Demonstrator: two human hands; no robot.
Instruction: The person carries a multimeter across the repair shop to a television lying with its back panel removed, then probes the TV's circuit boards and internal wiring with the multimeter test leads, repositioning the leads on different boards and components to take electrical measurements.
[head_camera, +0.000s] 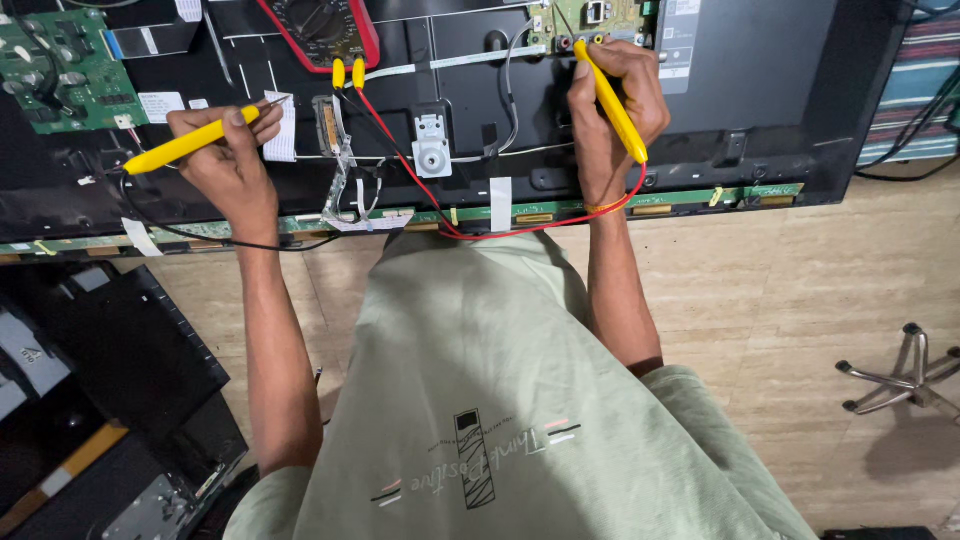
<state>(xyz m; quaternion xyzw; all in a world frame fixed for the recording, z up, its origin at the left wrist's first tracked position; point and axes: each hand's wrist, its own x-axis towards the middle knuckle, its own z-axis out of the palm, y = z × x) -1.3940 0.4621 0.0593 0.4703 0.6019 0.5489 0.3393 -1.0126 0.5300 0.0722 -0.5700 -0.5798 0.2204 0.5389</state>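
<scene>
Left hand pinches 1 yellow probe, fingers closed on it; its long axis runs left-right, tip at the white ribbon cable. Right hand grips the second probe, closed, tip up-left on the green circuit board. The meter lies between, cables slack.

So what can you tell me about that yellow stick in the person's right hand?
The yellow probe is a slim plastic rod, held like a pen in the right hand, fingers pinching near its upper end. It slants, tip up against the green circuit board on the opened panel's back. A red wire leaves its lower end and curves left under the wrist.
</scene>
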